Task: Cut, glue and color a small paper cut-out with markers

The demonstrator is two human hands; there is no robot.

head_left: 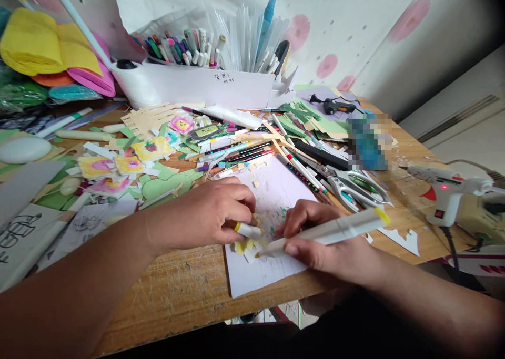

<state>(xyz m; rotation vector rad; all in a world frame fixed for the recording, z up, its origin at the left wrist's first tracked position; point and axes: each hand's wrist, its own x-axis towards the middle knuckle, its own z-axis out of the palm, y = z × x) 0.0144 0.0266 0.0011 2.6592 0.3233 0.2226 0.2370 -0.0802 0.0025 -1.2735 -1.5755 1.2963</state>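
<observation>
My right hand [327,243] grips a white marker [335,230] with a yellow end, its tip pointing down and left. The tip meets or hovers just over a small yellow-coloured paper piece [245,245]. Curled above that piece, my left hand [221,212] holds a white marker cap [248,230] with a yellow band between its fingers. Its fingertips are partly hidden, so I cannot tell how firmly they press the paper. Beneath both hands lies a white board [252,283] with ink marks and scraps.
Large scissors [355,188] lie right of the board, and a white hot glue gun [445,188] stands farther right. Pens, green paper scraps [169,183] and painted cutouts [152,149] cover the back and left. Behind them, a white box [205,88] holds many markers.
</observation>
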